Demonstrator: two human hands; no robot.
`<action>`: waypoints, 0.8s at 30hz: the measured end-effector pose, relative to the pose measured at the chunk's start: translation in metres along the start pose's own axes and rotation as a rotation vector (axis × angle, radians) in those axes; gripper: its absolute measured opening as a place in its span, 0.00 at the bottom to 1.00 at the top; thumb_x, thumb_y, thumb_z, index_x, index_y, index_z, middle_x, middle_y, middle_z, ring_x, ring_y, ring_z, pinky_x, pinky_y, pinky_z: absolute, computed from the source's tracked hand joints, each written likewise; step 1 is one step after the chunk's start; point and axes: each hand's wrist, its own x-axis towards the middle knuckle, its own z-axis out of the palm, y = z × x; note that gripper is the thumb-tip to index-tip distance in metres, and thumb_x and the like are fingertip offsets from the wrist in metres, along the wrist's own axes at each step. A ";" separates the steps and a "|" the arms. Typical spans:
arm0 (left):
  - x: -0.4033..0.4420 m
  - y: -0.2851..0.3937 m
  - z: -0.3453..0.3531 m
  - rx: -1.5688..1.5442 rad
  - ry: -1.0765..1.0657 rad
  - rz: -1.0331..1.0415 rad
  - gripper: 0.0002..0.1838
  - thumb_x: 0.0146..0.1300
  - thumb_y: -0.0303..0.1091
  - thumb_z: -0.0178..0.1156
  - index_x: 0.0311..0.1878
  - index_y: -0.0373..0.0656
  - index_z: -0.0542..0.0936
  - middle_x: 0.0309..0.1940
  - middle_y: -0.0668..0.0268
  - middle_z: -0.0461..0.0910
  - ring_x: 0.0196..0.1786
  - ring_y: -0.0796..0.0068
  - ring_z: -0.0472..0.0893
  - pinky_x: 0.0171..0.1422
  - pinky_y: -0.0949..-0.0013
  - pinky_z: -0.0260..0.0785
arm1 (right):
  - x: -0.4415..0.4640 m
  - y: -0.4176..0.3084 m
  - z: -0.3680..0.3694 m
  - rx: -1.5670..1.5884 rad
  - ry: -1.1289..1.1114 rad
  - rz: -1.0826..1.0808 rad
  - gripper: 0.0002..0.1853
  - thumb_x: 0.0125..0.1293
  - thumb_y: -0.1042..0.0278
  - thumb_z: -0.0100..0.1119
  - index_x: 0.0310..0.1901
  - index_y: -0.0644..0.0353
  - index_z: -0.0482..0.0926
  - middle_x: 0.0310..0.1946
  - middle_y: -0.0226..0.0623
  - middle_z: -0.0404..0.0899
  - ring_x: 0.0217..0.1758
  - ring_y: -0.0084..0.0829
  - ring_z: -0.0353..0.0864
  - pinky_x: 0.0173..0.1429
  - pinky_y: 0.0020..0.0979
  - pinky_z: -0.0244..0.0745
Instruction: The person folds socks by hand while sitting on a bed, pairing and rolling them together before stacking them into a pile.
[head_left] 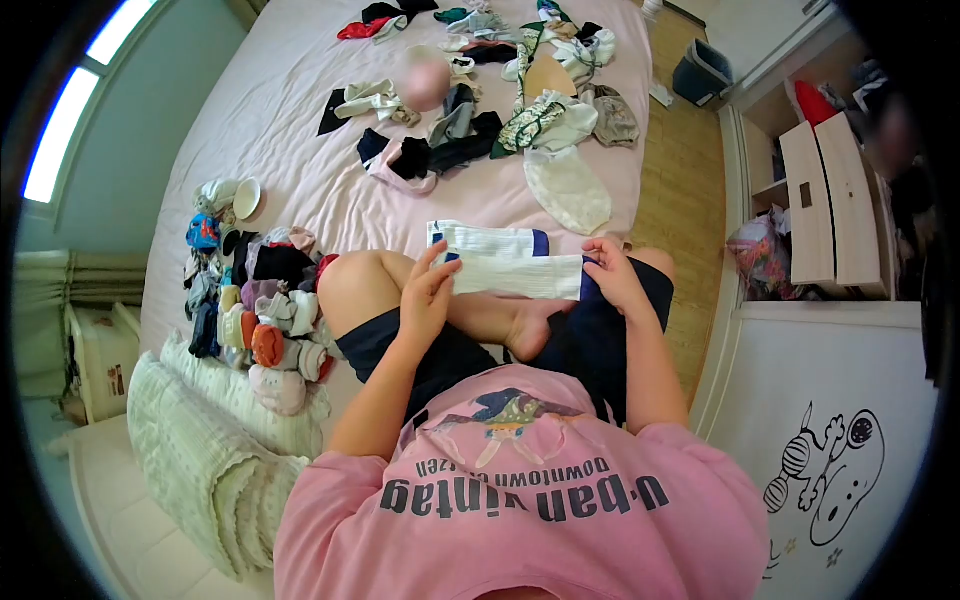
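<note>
I sit cross-legged on a bed with a white sock (520, 278) stretched flat between my two hands, over my legs. My left hand (428, 287) pinches its left end, where a small blue mark shows. At the other end, near a dark blue band, my right hand (612, 278) grips it between thumb and fingers. A second white sock (490, 241), also with blue at its end, lies just beyond the first and partly behind it. Whether my left fingertips also touch that second sock I cannot tell.
Loose socks and small clothes (460, 125) spread across the far bed (290, 130). Rolled socks (265, 345) cluster on the left, near a folded quilt (190, 460). Right of the bed are a dark bin (703, 72) and an open cabinet with wooden drawers (835, 205).
</note>
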 end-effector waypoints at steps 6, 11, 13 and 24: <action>0.030 -0.014 0.024 0.076 0.053 0.077 0.15 0.54 0.17 0.51 0.45 0.35 0.76 0.58 0.55 0.66 0.55 0.60 0.71 0.52 0.71 0.67 | 0.034 0.047 0.005 -0.046 0.295 -0.203 0.12 0.54 0.80 0.54 0.42 0.65 0.69 0.33 0.34 0.73 0.39 0.24 0.72 0.46 0.23 0.67; 0.051 -0.048 0.041 0.458 -0.120 -0.138 0.21 0.50 0.24 0.55 0.51 0.42 0.74 0.63 0.54 0.59 0.60 0.58 0.67 0.59 0.61 0.62 | 0.065 0.060 0.011 -0.308 0.397 -0.219 0.13 0.53 0.75 0.57 0.42 0.62 0.71 0.35 0.41 0.74 0.39 0.33 0.75 0.46 0.28 0.69; 0.046 -0.032 0.046 0.820 -0.164 -0.014 0.25 0.50 0.29 0.57 0.55 0.44 0.70 0.65 0.54 0.55 0.64 0.57 0.60 0.64 0.56 0.54 | 0.062 0.051 0.017 -0.546 0.439 -0.172 0.16 0.50 0.73 0.59 0.44 0.60 0.73 0.43 0.44 0.71 0.47 0.41 0.71 0.51 0.36 0.66; 0.029 -0.089 0.116 0.958 -0.484 0.076 0.36 0.55 0.47 0.51 0.67 0.51 0.54 0.70 0.56 0.40 0.72 0.59 0.40 0.65 0.37 0.35 | 0.049 0.069 0.092 -1.141 -0.159 -0.403 0.36 0.58 0.55 0.50 0.66 0.55 0.49 0.68 0.42 0.45 0.72 0.40 0.41 0.71 0.42 0.38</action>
